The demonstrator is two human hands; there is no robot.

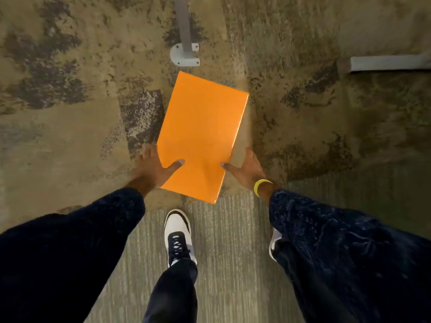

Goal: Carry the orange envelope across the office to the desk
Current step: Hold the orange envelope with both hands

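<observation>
Dark sleeves [70,248] frame view; left hand [154,169] and right hand [245,169] each pinch orange envelope [200,136] near edge, thumbs on top, above carpet [70,136].

mottled brown carpet [70,127] fills the upper frame, a grey post base [184,55] upper centre; ribbed grey carpet [231,241] lies below, shoe [177,234] on it.

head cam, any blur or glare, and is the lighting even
Head view: the carpet is smeared with motion blur; the orange envelope stays fairly sharp, with a bright glare line along its right edge; light is dim and warm, darker toward the right; wide-angle bending shows at the edges.
</observation>
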